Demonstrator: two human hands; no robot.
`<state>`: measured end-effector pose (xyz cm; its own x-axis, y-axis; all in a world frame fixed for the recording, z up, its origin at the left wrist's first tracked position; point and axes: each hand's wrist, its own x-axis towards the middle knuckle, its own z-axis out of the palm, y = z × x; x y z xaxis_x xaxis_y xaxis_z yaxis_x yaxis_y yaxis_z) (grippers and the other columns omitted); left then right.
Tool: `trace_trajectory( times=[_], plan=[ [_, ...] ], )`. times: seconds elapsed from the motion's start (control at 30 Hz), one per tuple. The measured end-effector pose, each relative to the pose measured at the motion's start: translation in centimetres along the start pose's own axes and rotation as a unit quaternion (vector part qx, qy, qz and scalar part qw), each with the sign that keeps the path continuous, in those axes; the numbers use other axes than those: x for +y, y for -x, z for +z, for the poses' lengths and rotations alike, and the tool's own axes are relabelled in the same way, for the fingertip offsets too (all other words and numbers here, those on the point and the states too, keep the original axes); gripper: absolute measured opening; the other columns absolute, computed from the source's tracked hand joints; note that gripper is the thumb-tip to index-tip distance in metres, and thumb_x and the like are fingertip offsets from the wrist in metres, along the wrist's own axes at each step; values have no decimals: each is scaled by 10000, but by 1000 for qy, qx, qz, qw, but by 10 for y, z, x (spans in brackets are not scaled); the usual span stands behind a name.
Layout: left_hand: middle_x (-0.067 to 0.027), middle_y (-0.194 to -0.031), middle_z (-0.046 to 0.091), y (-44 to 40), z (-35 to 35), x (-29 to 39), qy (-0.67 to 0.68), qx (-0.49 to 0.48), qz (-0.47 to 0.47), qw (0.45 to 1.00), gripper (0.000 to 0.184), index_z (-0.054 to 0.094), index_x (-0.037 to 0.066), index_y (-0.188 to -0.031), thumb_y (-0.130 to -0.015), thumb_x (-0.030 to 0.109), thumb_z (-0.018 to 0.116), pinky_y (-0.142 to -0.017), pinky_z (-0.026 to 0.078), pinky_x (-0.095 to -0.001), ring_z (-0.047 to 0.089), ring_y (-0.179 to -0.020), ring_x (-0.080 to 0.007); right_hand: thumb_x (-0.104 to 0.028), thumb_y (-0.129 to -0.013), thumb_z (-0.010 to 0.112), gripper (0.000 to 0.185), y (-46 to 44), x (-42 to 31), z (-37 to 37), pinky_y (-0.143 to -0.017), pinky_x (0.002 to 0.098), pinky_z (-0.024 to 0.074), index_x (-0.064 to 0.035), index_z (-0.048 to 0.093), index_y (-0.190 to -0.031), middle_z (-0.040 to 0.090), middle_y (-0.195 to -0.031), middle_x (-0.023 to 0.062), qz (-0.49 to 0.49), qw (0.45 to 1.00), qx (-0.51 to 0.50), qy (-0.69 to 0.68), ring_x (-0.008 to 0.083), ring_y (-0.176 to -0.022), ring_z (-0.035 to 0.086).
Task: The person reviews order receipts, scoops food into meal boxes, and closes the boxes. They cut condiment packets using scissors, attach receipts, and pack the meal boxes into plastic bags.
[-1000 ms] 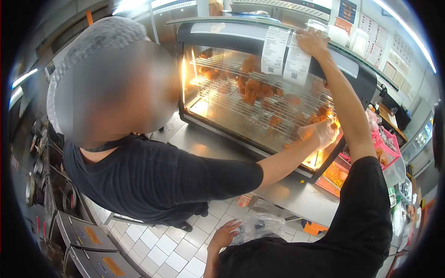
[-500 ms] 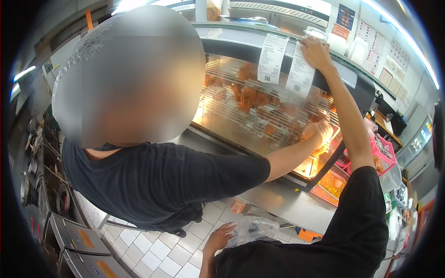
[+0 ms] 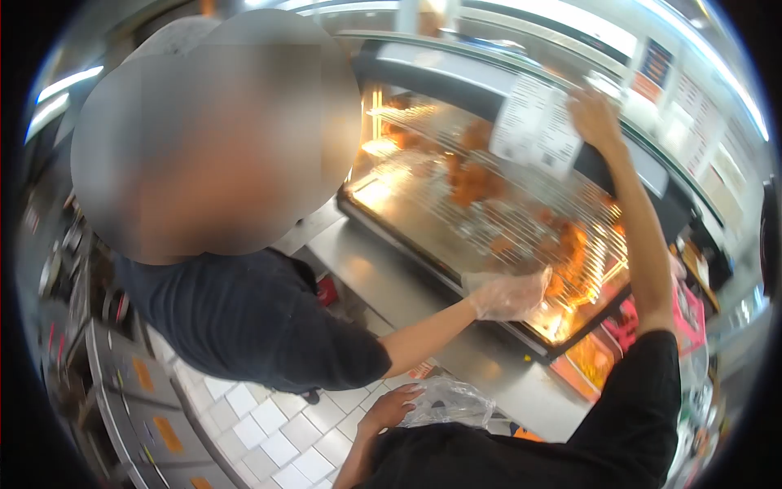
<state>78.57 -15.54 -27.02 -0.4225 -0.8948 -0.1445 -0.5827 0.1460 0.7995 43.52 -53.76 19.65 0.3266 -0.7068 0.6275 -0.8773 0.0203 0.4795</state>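
My left hand (image 3: 391,407) is low in the view, its fingers closed on a clear plastic bag (image 3: 448,402). My right hand (image 3: 595,118) reaches up to the top edge of the glass display warmer (image 3: 391,232), beside two printed receipts (image 3: 533,126) hanging over its front. Blur hides what those fingers hold, if anything. Browned food pieces (image 3: 472,179) lie on wire racks inside the warmer. A co-worker's gloved hand (image 3: 509,295) is at the warmer's lower front edge, below the racks.
The co-worker (image 3: 244,318) in a dark shirt stands at the left, close to the warmer. A steel counter (image 3: 366,265) runs beneath it. An orange tray of food (image 3: 586,359) and pink baskets (image 3: 691,318) are at the right. Metal equipment (image 3: 138,375) lines the lower left.
The co-worker's gloved hand has come out from among the racks toward the warmer's front edge. The view has shifted, and the receipts and my right hand appear farther right.
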Motion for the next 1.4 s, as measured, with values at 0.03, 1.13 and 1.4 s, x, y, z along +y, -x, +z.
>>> trace_trajectory(
  times=[0.03,1.13,1.4],
  plan=[
    [-89,-1454,463,-4,5,-6,11,-10,19,1000,464,546,177,-1357,-897,148,600,-1060,402,-406,471,-1297,-301,-217,-919,488,271,0,0,1,-870,500,474,-93,674,-1072,630,-1099,143,-24,1000,14,-9,314,-1066,584],
    [-169,-1412,489,7,-1,22,27,0,-22,999,515,580,100,-1316,-814,122,693,-1030,413,-431,473,-1276,-363,-262,-998,447,347,-7,8,52,-1046,505,366,-71,586,-1252,502,-1371,222,40,997,63,17,345,-1283,465],
    [-160,-1420,483,8,2,12,8,4,-36,999,516,586,119,-1311,-806,101,691,-1030,413,-437,476,-1272,-366,-210,-959,485,288,-7,1,36,-991,487,412,-52,609,-1165,602,-1219,175,-13,998,58,0,356,-1181,535]
  ],
)
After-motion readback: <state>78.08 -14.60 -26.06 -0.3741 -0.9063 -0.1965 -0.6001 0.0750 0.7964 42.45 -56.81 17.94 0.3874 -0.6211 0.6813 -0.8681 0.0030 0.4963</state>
